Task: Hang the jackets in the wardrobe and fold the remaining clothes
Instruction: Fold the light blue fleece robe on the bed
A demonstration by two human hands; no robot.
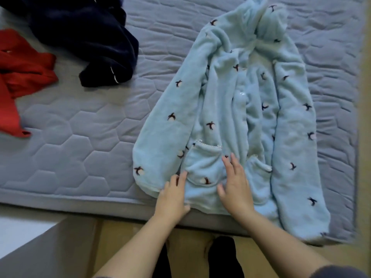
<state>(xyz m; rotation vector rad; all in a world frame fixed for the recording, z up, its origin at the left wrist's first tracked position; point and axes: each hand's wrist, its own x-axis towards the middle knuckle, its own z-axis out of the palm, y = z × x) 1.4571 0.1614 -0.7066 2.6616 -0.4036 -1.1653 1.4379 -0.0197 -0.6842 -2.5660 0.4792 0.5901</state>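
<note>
In the head view, the blue fluffy top (226, 109) lies spread out on the bed (80, 137), with its bottom edge right at the bed's near side. One sleeve (297, 177) runs down the right side, and its end hangs a little over the edge. If the person pulls the top toward them, that sleeve could slip down and drag the rest off the bed. The middle of the top is also bunched and wrinkly. Folding it like this would probably make a lumpy pile that pops open, because the cloth looks thick and soft. It likely needs smoothing first.

The dark blue clothes (84, 37) and the red clothes (20, 63) lie well apart on the far left of the bed, not yet folded.

Both arms reach forward over the bed's edge. The left hand (172, 194) rests on the top's bottom edge with its fingers out, grasping nothing. The right hand (234, 185) lies flat on a pocket (202, 163), fingers spread, also grasping nothing.
</note>
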